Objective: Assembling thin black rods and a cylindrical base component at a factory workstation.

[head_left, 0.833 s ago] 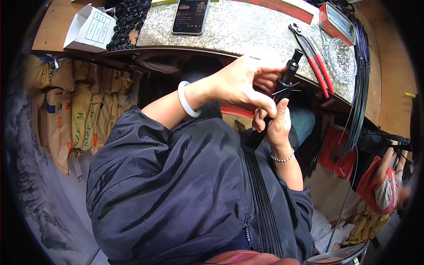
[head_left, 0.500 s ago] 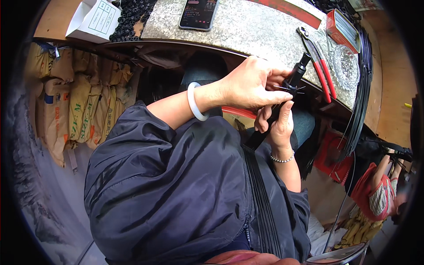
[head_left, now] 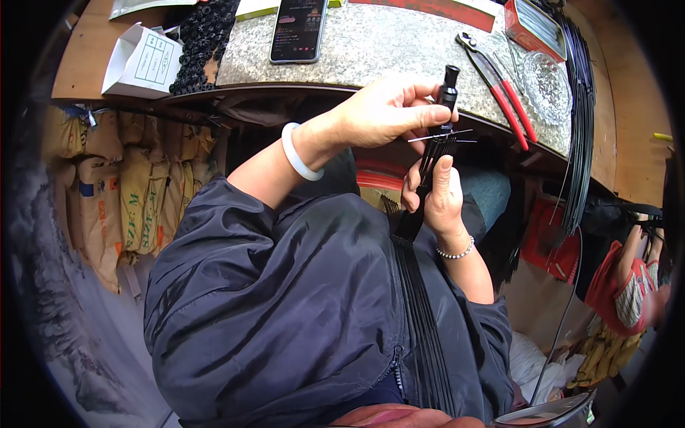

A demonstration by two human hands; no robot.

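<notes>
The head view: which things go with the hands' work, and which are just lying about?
Part of the work:
black tube, in the left hand
bundle of thin black rods, in the right hand

Seemingly lying about:
phone
red-handled pliers, maybe a tool, but in neither hand
glass dish
white box

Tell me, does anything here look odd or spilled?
Thin, pale, wire-like strips jut sideways below the glossy black cylindrical piece in the left hand, crossing its line, so they look askew. Loose small black parts lie heaped beside the open white cardboard box, perhaps spilled, perhaps simply kept there.
</notes>
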